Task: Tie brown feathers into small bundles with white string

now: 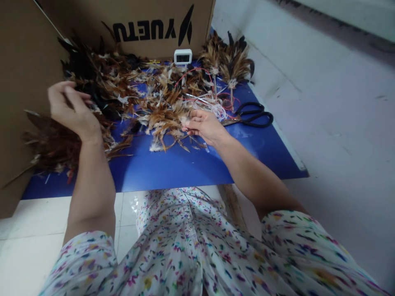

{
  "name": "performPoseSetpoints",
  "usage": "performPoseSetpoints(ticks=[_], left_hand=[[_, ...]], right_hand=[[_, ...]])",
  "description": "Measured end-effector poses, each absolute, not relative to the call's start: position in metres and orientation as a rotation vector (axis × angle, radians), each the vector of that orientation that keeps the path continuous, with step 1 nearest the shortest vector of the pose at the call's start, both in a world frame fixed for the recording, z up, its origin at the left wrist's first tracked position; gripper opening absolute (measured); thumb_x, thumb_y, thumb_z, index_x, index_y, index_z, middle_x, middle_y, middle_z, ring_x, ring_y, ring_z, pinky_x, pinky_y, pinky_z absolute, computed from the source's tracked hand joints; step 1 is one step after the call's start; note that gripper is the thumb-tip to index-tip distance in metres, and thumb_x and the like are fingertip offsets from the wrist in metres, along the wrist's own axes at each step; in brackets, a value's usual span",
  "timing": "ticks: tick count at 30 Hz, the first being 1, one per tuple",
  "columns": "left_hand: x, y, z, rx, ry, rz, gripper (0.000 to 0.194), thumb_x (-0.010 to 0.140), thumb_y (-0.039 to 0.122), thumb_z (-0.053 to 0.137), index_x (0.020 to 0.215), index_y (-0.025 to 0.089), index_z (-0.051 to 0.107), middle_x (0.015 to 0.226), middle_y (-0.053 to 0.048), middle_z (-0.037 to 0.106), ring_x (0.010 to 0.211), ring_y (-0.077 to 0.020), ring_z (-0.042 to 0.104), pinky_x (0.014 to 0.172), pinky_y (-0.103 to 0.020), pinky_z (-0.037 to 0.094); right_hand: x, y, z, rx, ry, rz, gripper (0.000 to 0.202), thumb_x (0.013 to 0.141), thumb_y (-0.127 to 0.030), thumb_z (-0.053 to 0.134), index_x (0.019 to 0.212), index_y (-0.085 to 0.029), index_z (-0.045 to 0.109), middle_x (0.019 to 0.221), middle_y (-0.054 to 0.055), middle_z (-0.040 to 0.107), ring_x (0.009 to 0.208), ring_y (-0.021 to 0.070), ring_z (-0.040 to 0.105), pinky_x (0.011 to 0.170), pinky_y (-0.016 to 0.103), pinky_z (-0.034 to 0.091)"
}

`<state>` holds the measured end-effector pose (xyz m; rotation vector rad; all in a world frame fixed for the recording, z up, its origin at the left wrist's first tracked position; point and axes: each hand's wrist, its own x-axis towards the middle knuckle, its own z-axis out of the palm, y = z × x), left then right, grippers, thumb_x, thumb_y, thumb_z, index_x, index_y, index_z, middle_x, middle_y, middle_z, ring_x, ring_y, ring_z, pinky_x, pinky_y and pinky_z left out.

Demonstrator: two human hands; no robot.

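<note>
Brown feathers [166, 119] lie in loose piles over the blue table. My right hand [205, 125] pinches the base of a small bunch of tan feathers near the middle. Over the dark feathers [89, 70] at the left, my left hand [72, 107] is raised with its fingers bent; blur and the angle hide whether it holds anything. White and red strings [212, 107] lie tangled just behind my right hand. Black-handled scissors [254, 115] rest to its right. Two feather bundles on sticks [233, 68] lie at the back right.
A small white digital display [183, 56] stands at the back against a cardboard box [148, 12]. Another cardboard panel [27, 61] closes off the left side. The blue table's [173, 172] front edge is close to my body, and a pale wall [324, 102] rises at the right.
</note>
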<state>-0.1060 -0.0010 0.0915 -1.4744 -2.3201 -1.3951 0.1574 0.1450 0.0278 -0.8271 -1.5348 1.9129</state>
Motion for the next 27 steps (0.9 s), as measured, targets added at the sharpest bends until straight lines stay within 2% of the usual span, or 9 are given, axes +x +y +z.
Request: performPoseSetpoints(ticks=[3, 6, 9, 11, 15, 22, 25, 27], left_hand=[[-0.071, 0.005, 0.081, -1.698, -2.327, -1.46, 0.042, 0.088, 0.045, 0.061, 0.123, 0.021, 0.062, 0.112, -0.004, 0.072, 0.122, -0.0264, 0.063, 0.093, -0.036, 0.054], [-0.039, 0.01, 0.062, -1.932, -2.329, -1.512, 0.04, 0.088, 0.047, 0.061, 0.115, 0.019, 0.067, 0.095, -0.004, 0.075, 0.095, -0.0217, 0.071, 0.076, -0.03, 0.054], [-0.017, 0.017, 0.042, -2.104, -2.336, -1.559, 0.04, 0.087, 0.05, 0.061, 0.107, 0.016, 0.071, 0.08, -0.003, 0.074, 0.064, -0.0146, 0.067, 0.061, -0.025, 0.05], [-0.009, 0.02, 0.032, -2.185, -2.375, -1.549, 0.041, 0.084, 0.051, 0.065, 0.104, 0.016, 0.071, 0.074, -0.002, 0.073, 0.054, -0.0115, 0.062, 0.057, -0.023, 0.048], [-0.002, 0.023, 0.026, -2.207, -2.367, -1.58, 0.039, 0.079, 0.052, 0.071, 0.091, 0.015, 0.069, 0.067, -0.001, 0.071, 0.051, -0.012, 0.063, 0.055, -0.022, 0.047], [0.0, 0.022, 0.026, -2.187, -2.3, -1.522, 0.018, 0.085, 0.032, 0.063, 0.081, 0.015, 0.068, 0.052, 0.003, 0.063, 0.044, -0.0093, 0.056, 0.051, -0.02, 0.042], [0.002, 0.022, 0.028, -2.164, -2.285, -1.464, 0.017, 0.084, 0.028, 0.062, 0.076, 0.015, 0.069, 0.052, 0.003, 0.063, 0.044, -0.0083, 0.055, 0.052, -0.019, 0.041], [0.003, 0.022, 0.029, -2.153, -2.287, -1.436, 0.017, 0.083, 0.027, 0.061, 0.074, 0.015, 0.069, 0.053, 0.002, 0.064, 0.046, -0.0084, 0.056, 0.053, -0.019, 0.041]], right_hand=[[0.158, 0.143, 0.029, -0.785, -1.508, 1.953, 0.026, 0.076, -0.006, 0.074, 0.092, -0.021, 0.059, 0.07, -0.003, 0.067, 0.067, 0.013, 0.07, 0.057, 0.024, 0.059], [0.157, 0.141, 0.029, -0.758, -1.471, 1.976, 0.032, 0.072, -0.008, 0.078, 0.094, -0.021, 0.06, 0.069, -0.004, 0.066, 0.068, 0.0134, 0.07, 0.06, 0.025, 0.059], [0.155, 0.139, 0.027, -0.736, -1.461, 1.951, 0.028, 0.069, -0.011, 0.079, 0.09, -0.02, 0.062, 0.068, -0.005, 0.067, 0.066, 0.011, 0.068, 0.056, 0.02, 0.054], [0.153, 0.136, 0.026, -0.725, -1.469, 1.928, 0.026, 0.067, -0.013, 0.081, 0.085, -0.019, 0.063, 0.066, -0.005, 0.067, 0.061, 0.0083, 0.065, 0.052, 0.017, 0.049], [0.15, 0.13, 0.025, -0.709, -1.487, 1.937, 0.023, 0.063, -0.014, 0.082, 0.077, -0.018, 0.063, 0.062, -0.006, 0.065, 0.053, 0.0056, 0.058, 0.051, 0.017, 0.048], [0.149, 0.124, 0.021, -0.682, -1.549, 1.927, 0.027, 0.06, -0.015, 0.082, 0.08, -0.018, 0.066, 0.066, -0.003, 0.069, 0.058, 0.009, 0.063, 0.055, 0.02, 0.053], [0.15, 0.124, 0.02, -0.61, -1.647, 1.85, 0.028, 0.062, -0.019, 0.082, 0.087, -0.018, 0.069, 0.071, -0.003, 0.069, 0.059, 0.0084, 0.061, 0.057, 0.022, 0.054], [0.149, 0.125, 0.019, -0.579, -1.724, 1.779, 0.023, 0.067, -0.024, 0.081, 0.086, -0.017, 0.071, 0.067, -0.003, 0.067, 0.058, 0.0083, 0.059, 0.057, 0.022, 0.053]])
